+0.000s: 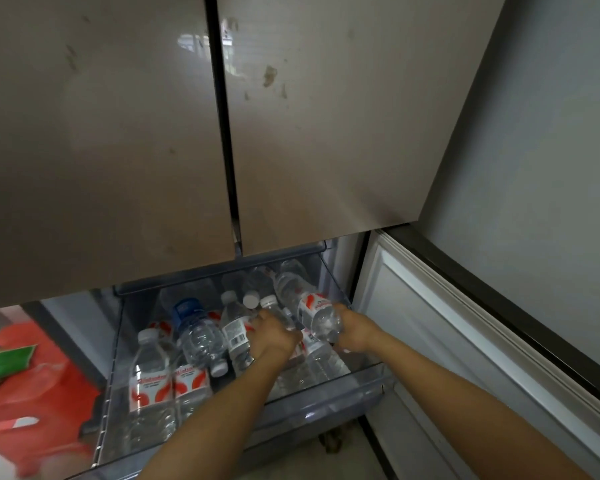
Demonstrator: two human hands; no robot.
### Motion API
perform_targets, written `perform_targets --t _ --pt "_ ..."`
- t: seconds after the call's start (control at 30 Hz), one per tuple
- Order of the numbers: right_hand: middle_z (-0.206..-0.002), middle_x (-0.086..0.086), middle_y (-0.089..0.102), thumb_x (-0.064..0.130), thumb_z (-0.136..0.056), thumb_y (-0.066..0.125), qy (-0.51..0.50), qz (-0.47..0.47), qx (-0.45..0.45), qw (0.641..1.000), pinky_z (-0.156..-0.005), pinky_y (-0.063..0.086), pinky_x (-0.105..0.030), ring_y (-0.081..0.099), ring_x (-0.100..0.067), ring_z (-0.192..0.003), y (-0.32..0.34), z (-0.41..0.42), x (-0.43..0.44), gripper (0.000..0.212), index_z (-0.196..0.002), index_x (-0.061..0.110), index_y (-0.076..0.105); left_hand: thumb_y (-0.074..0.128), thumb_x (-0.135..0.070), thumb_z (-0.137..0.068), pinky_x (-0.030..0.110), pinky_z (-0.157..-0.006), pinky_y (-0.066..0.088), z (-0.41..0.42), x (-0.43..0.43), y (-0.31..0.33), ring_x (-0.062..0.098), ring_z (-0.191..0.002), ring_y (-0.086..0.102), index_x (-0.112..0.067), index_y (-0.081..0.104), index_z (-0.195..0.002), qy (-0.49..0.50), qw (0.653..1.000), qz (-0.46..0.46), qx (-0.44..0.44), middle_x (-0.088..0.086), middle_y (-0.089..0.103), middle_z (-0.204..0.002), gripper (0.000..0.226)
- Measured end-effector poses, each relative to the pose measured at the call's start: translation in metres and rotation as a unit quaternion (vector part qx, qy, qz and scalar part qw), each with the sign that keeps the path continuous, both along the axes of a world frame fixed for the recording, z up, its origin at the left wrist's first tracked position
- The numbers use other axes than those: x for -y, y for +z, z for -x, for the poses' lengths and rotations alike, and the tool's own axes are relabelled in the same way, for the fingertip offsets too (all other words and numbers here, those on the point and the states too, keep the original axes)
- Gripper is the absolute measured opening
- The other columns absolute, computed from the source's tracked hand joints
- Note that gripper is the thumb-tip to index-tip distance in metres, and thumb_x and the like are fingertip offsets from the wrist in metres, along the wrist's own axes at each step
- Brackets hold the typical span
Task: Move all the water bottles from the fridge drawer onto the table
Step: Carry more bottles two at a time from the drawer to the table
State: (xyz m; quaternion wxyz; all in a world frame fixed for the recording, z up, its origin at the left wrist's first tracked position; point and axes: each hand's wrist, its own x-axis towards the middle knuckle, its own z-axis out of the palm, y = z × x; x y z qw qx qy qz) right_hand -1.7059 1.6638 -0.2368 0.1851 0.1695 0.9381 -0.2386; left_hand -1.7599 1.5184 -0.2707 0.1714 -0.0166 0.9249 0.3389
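We had both arms down in the open drawer point(326, 407), under the shut fridge doors point(118, 133). The right grip point(352, 332) was clenched round the base of a red-label bottle point(314, 311), at the drawer's right side. That bottle was tilted, its cap end pointing to the drawer's back, over other bottles point(149, 372) lying and standing inside.

The left grip point(274, 337) sat mid-drawer on top of a white-cap bottle point(269, 301). Its fingers were hidden behind the back of the hand, so we could not tell if it had closed on anything. A blue-cap bottle point(198, 334) lay left of it. More stood at the drawer's front-left corner.

The step looked like picking, early in the task, since the drawer was nearly full. No desk was in view.

The next move likely calls for the left grip to close firmly on one bottle. Both bottles then need lifting clear of the drawer's front wall and the door edge above, and carrying to the desk. The bottles look wet-smooth, so slipping is a risk.
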Motion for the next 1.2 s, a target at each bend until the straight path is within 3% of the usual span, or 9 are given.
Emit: perform_targets --t 0.13,0.33,0.47,0.63,0.77,0.87,1.07,1.2 --pt "-0.131 -0.011 0.053 0.012 -0.079 0.063 0.035 0.009 0.005 0.999 -0.094 0.045 -0.032 0.053 -0.027 -0.115 0.030 -0.010 -0.004 0.069 -0.140 0.016 0.031 0.072 -0.038 -0.074 0.045 -0.102 0.041 -0.009 0.007 0.004 0.036 -0.133 0.030 -0.012 0.002 -0.145 -0.037 0.996 -0.040 -0.064 0.016 0.019 -0.149 0.103" --pt "-0.128 -0.010 0.053 0.021 -0.084 0.060 0.034 -0.036 -0.050 0.998 -0.081 0.042 -0.028 0.053 -0.026 -0.111 0.085 -0.016 -0.010 0.044 -0.126 0.013 0.049 0.077 -0.037 -0.066 0.039 -0.099 0.040 -0.034 0.024 0.014 0.026 -0.129 0.034 -0.023 0.002 -0.146 -0.113 0.976 -0.075 -0.168 0.007 0.032 -0.141 0.110" --pt "-0.095 -0.004 0.060 0.027 -0.078 0.063 0.023 -0.069 -0.142 0.987 -0.059 0.037 -0.025 0.053 -0.019 -0.084 0.114 -0.017 -0.007 0.014 -0.089 0.021 0.056 0.072 -0.041 -0.070 0.029 -0.095 0.036 -0.044 0.031 0.027 0.018 -0.128 0.030 -0.028 -0.004 -0.145 -0.202 0.949 -0.084 -0.229 0.000 0.029 -0.141 0.108" --pt "-0.080 -0.008 0.063 0.030 -0.074 0.064 -0.056 -0.058 -0.228 0.970 -0.063 0.042 -0.030 0.060 -0.024 -0.077 0.118 -0.009 -0.005 0.019 -0.072 0.013 0.056 0.074 -0.041 -0.068 0.033 -0.092 0.043 -0.033 0.039 0.050 0.018 -0.124 0.034 -0.046 -0.011 -0.131 -0.258 0.918 -0.075 -0.291 -0.003 0.032 -0.139 0.105" --pt "-0.080 -0.004 0.062 0.028 -0.076 0.064 -0.046 -0.034 -0.233 0.971 -0.058 0.040 -0.024 0.057 -0.019 -0.076 0.107 -0.016 -0.005 0.015 -0.076 0.014 0.058 0.079 -0.037 -0.063 0.033 -0.093 0.041 -0.019 0.062 0.053 0.018 -0.124 0.036 -0.042 -0.005 -0.134 -0.196 0.928 -0.152 -0.279 -0.002 0.036 -0.135 0.111" --pt "-0.083 -0.004 0.065 0.026 -0.076 0.066 -0.032 -0.028 -0.265 0.963 -0.057 0.041 -0.023 0.058 -0.017 -0.076 0.107 -0.022 -0.006 0.014 -0.078 0.014 0.061 0.072 -0.045 -0.055 0.038 -0.089 0.047 -0.014 0.076 0.053 0.020 -0.120 0.042 -0.052 -0.005 -0.131 -0.147 0.932 -0.205 -0.260 -0.009 0.035 -0.121 0.108" --pt "-0.084 -0.006 0.066 0.024 -0.075 0.066 -0.026 0.001 -0.294 0.956 -0.069 0.049 -0.036 0.060 -0.022 -0.081 0.104 -0.013 0.004 0.015 -0.080 0.011 0.060 0.053 -0.060 -0.050 0.043 -0.087 0.047 -0.015 0.082 0.069 0.017 -0.123 0.037 -0.048 0.001 -0.133 -0.214 0.925 -0.140 -0.281 -0.004 0.037 -0.136 0.099" --pt "-0.080 -0.003 0.058 0.029 -0.080 0.064 -0.038 -0.005 -0.300 0.953 -0.056 0.040 -0.027 0.055 -0.021 -0.076 0.094 -0.001 0.015 0.018 -0.076 0.019 0.051 0.055 -0.056 -0.052 0.038 -0.093 0.040 -0.017 0.084 0.071 0.014 -0.123 0.032 -0.051 0.002 -0.130 -0.221 0.925 -0.174 -0.256 -0.016 0.031 -0.130 0.094"
